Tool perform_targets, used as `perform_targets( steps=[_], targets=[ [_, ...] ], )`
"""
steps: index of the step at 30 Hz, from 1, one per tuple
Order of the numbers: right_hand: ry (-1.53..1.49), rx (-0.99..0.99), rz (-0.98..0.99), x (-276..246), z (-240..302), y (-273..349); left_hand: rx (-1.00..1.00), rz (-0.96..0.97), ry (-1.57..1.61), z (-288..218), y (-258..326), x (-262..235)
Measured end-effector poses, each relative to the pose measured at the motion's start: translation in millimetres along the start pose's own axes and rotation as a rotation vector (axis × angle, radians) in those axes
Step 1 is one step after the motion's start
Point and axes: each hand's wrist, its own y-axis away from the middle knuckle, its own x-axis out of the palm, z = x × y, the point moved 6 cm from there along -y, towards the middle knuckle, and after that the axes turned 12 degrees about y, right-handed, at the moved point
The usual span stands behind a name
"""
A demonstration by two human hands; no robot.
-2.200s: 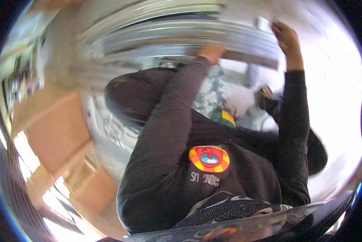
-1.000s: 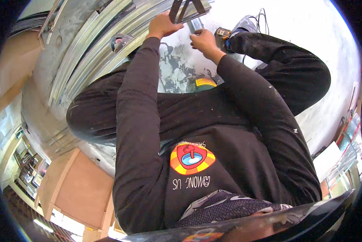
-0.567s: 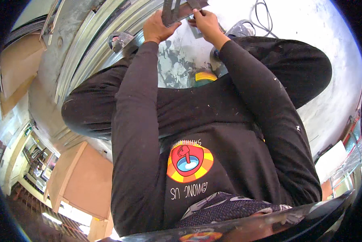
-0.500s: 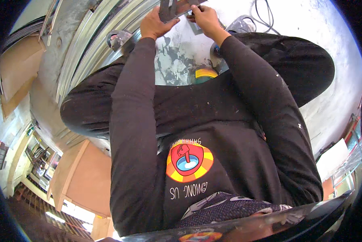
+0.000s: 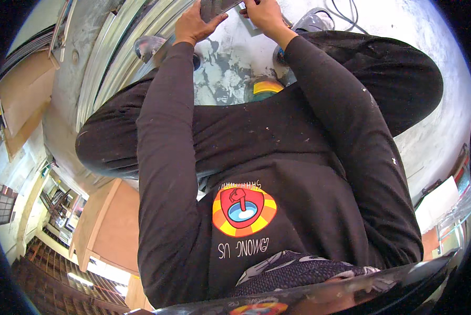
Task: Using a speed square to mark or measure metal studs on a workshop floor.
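Note:
At the top edge of the view, a dark grey flat metal piece (image 5: 214, 6) is partly cut off. My left hand (image 5: 193, 25) grips its left side, thumb stretched out along its near edge and fingers mostly behind it. On the other side my right hand (image 5: 265, 16) is closed at the piece's right end, its fingertips partly out of the frame. Below the right hand a grey metal part (image 5: 251, 28) shows on the floor. A round yellow-and-green object (image 5: 267, 89) lies between my legs, partly hidden by my dark trousers.
Long silvery metal profiles (image 5: 112, 58) lie on the left beside my knee. A black cable (image 5: 351, 18) curls on the pale floor (image 5: 403, 23) at top right. My feet show on both sides of the hands. A brown wooden box (image 5: 112, 220) stands at lower left.
Both hands and the metal piece have shifted up toward the top edge, so less of the piece shows. My left hand has also moved slightly left.

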Motion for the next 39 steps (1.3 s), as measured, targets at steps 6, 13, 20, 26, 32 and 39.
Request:
perform_targets(
  steps=[6, 13, 20, 26, 32, 39],
  targets=[
    [0.033, -0.037, -0.068, -1, -5, -1, -0.043, 0.073, 0.025, -6, -2, 1],
    [0.053, 0.004, -0.033, -1, -3, 1, -0.076, 0.121, 0.018, -1, -2, 2],
    [0.109, -0.038, -0.088, -2, -3, -2, -0.115, 0.157, 0.054, -4, -3, 0],
    [0.268, -0.257, -0.270, -36, -26, -13, -0.181, 0.194, 0.021, -22, -10, 9],
    [0.179, -0.359, -0.196, -45, 41, 10, 0.033, -0.024, 0.064, 20, 7, 3],
    [0.430, -0.474, -0.192, -46, 40, -13, 0.028, 0.003, 0.065, -3, 1, 8]
  ],
)
